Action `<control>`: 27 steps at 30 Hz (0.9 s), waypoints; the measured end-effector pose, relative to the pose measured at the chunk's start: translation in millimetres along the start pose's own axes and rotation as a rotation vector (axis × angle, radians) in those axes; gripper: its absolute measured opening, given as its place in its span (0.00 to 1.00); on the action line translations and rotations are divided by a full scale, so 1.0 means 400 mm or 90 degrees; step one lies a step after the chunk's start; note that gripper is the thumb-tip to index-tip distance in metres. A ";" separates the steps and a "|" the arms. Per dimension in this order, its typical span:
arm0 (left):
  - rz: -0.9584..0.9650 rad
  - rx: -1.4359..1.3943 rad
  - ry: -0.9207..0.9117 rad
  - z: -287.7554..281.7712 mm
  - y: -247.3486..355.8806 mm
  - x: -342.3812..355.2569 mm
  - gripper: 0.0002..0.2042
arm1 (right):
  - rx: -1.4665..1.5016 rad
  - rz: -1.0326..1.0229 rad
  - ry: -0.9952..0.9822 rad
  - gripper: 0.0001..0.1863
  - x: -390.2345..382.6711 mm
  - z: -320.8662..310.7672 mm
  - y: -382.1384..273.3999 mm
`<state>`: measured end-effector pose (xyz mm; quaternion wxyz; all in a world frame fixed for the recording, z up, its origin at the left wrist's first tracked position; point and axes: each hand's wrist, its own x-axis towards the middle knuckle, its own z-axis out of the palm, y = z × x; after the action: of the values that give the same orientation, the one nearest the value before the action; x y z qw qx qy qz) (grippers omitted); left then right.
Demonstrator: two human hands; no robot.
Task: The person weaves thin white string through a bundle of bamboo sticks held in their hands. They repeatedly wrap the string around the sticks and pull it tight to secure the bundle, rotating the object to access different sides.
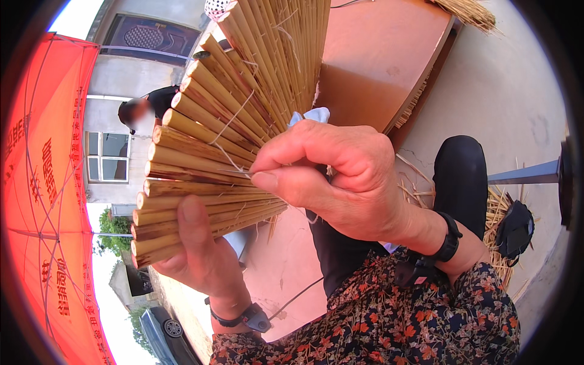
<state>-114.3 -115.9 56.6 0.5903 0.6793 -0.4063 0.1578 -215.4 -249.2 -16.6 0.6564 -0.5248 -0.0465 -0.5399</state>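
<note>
A mat of yellow-brown plant stalks (204, 115), laid side by side and bound with thread, fans out at the upper left of centre. My left hand (204, 255) grips its lower edge, the thumb resting on the outermost stalks and the fingers hidden behind. Over the mat, my right hand (347, 176) pinches a thin pale thread (226, 126) between thumb and forefinger. The thread runs loosely across the stalks. A pale blue scrap of cloth (316, 114) shows just above my right knuckles; I cannot tell what it is fixed to.
An orange-brown table (377, 48) stands beyond, a straw bundle (468, 15) at its far right. Loose straw (490, 243) and a black object (516, 230) lie by my right knee. A red canopy (42, 182), another person (161, 100) and a parked car (167, 331) are to the left.
</note>
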 end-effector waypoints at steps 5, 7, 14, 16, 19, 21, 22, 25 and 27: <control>0.007 -0.053 -0.018 0.008 0.009 0.001 0.16 | 0.016 -0.020 0.010 0.09 0.004 0.010 0.023; 0.008 -0.051 -0.018 0.007 0.006 -0.001 0.16 | 0.026 -0.021 -0.005 0.11 0.003 0.010 0.032; 0.011 -0.051 -0.025 0.007 0.010 -0.003 0.17 | 0.048 -0.001 -0.022 0.14 0.005 0.015 0.034; 0.015 -0.049 -0.042 0.006 0.014 -0.003 0.17 | 0.057 -0.009 -0.011 0.14 0.005 0.022 0.038; 0.029 -0.051 -0.052 0.006 0.011 -0.004 0.17 | 0.056 0.028 -0.038 0.14 0.009 0.010 0.026; 0.034 -0.058 -0.054 0.006 0.010 -0.004 0.17 | 0.059 0.015 -0.043 0.14 0.011 0.008 0.028; 0.032 -0.064 -0.055 0.006 0.011 -0.005 0.17 | 0.060 0.008 -0.046 0.14 0.011 0.007 0.028; 0.019 -0.063 -0.055 0.004 0.015 -0.006 0.17 | 0.064 0.005 -0.054 0.13 0.014 0.005 0.030; 0.016 -0.045 -0.052 0.003 0.017 -0.007 0.18 | 0.063 0.008 -0.054 0.13 0.014 0.004 0.026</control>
<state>-121.6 -115.9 58.8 0.5946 0.6589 -0.4441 0.1229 -204.3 -253.4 -19.0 0.6824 -0.5143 -0.0981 -0.5102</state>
